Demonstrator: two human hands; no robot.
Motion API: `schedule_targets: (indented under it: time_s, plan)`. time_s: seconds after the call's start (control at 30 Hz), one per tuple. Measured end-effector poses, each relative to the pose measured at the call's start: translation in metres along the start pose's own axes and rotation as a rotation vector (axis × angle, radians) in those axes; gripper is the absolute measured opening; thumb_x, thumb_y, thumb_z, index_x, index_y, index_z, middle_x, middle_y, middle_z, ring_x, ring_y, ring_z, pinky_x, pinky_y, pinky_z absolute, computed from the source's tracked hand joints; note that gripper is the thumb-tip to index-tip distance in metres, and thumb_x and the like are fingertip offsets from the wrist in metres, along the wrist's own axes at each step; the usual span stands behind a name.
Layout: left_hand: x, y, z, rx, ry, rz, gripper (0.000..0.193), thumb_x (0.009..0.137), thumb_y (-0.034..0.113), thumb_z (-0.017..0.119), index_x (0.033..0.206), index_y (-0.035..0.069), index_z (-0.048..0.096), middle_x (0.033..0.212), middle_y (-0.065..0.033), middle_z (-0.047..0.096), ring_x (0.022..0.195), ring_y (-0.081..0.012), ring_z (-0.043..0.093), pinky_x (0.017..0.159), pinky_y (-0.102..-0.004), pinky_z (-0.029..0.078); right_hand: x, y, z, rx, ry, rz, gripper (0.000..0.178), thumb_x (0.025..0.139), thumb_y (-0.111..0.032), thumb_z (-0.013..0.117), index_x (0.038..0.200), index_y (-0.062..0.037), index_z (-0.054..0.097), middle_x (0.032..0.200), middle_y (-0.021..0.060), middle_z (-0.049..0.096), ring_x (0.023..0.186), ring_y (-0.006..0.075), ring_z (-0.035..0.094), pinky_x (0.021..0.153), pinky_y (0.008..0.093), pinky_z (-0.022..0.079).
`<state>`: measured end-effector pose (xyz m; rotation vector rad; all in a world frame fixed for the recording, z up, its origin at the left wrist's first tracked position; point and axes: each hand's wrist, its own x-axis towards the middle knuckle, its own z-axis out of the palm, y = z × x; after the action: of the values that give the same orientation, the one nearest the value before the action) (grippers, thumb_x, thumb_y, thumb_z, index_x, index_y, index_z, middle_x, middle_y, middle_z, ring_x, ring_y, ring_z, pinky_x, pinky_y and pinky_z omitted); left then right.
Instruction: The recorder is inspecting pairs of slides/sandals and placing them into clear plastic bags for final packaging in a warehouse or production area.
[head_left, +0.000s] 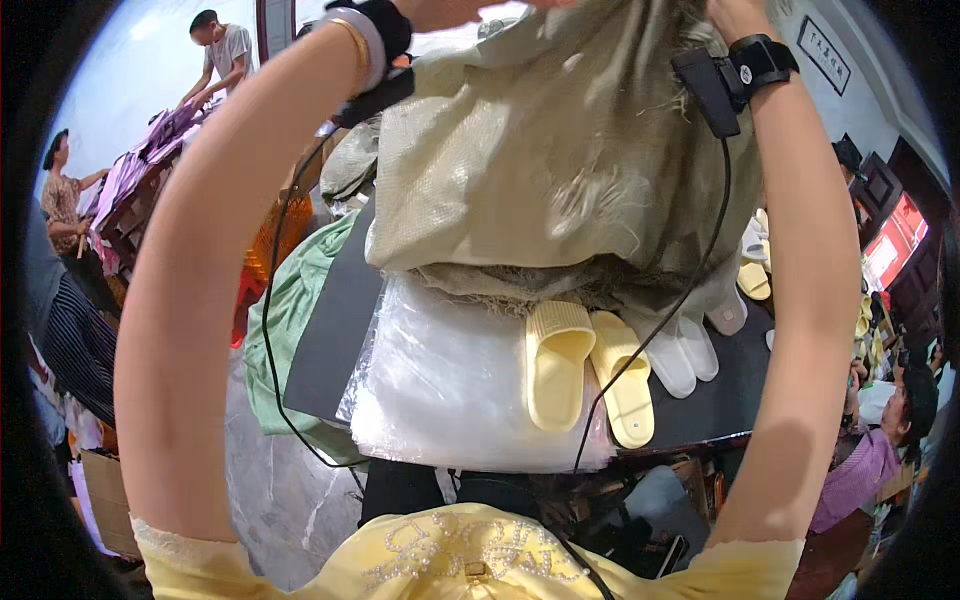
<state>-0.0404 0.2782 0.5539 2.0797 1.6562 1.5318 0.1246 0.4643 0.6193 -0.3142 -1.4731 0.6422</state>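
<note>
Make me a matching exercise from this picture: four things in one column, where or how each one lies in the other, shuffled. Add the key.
Things:
1. Woven sack
2. Front pair of yellow slippers
3. Clear plastic stack
4. Green cloth

Places and states:
A. Flat and see-through
B. Hanging at the left side of the dark table
C. Raised above the table
D. Just left of the white slippers

Pairs: 1-C, 2-D, 3-A, 4-B

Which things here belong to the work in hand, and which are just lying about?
Likely the job:
- large, draped, olive-beige woven sack
- yellow, rounded, open-backed slippers
- white, rounded slippers
- stacked, clear plastic sheets

Apparently lying about:
- draped green fabric
- brown cardboard box
</note>
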Motion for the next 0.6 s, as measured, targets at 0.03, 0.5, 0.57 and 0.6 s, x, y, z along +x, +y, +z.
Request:
schedule_targets:
  time_s: [0.03, 0.5, 0.57, 0.6]
  plan:
    - [0.028, 0.016, 0.011, -0.018, 0.005, 0.017, 0.078, 0.083, 0.055, 0.062, 0.138, 0.005, 0.039, 0.138, -0.0142, 0.044, 0.124, -0.0234, 0.044, 0.101, -0.0388, 0.035, 0.009, 0.002, 0.027, 0.389, -0.075, -0.253, 0.028, 0.086, -0.007, 0.048, 0.109, 0.0057, 0.060, 0.098, 0.0140, 0.065, 0.082, 0.0273, 0.063, 0.075, 0.0387, 0.051]
    - [0.266, 0.009, 0.033, -0.410, 0.020, 0.033, 0.066, 0.086, 0.052, 0.058, 0.132, 0.005, 0.045, 0.129, -0.0148, 0.052, 0.118, -0.0231, 0.050, 0.098, -0.0379, 0.039, -0.094, 0.029, -0.026, -0.169, -0.514, -0.599, 0.096, 0.077, -0.040, 0.076, 0.143, 0.0031, 0.021, 0.142, 0.0239, 0.035, 0.131, 0.0335, 0.036, 0.109, 0.0401, 0.030]
    - [0.275, 0.015, 0.042, -0.474, 0.012, 0.048, 0.065, 0.087, 0.051, 0.058, 0.131, 0.005, 0.046, 0.127, -0.0149, 0.053, 0.118, -0.0230, 0.050, 0.098, -0.0377, 0.039, -0.098, 0.043, -0.048, -0.677, -0.450, -0.426, 0.120, 0.072, -0.052, 0.077, 0.145, 0.0030, -0.001, 0.149, 0.0269, 0.016, 0.138, 0.0380, 0.022, 0.113, 0.0419, 0.024]
    - [0.275, 0.017, 0.045, -0.504, 0.010, 0.049, 0.064, 0.087, 0.051, 0.057, 0.131, 0.005, 0.047, 0.127, -0.0149, 0.053, 0.117, -0.0230, 0.051, 0.097, -0.0377, 0.039, -0.096, 0.048, -0.051, -0.683, -0.450, -0.423, 0.120, 0.072, -0.052, 0.077, 0.145, 0.0030, -0.001, 0.149, 0.0269, 0.016, 0.138, 0.0380, 0.022, 0.113, 0.0419, 0.024]
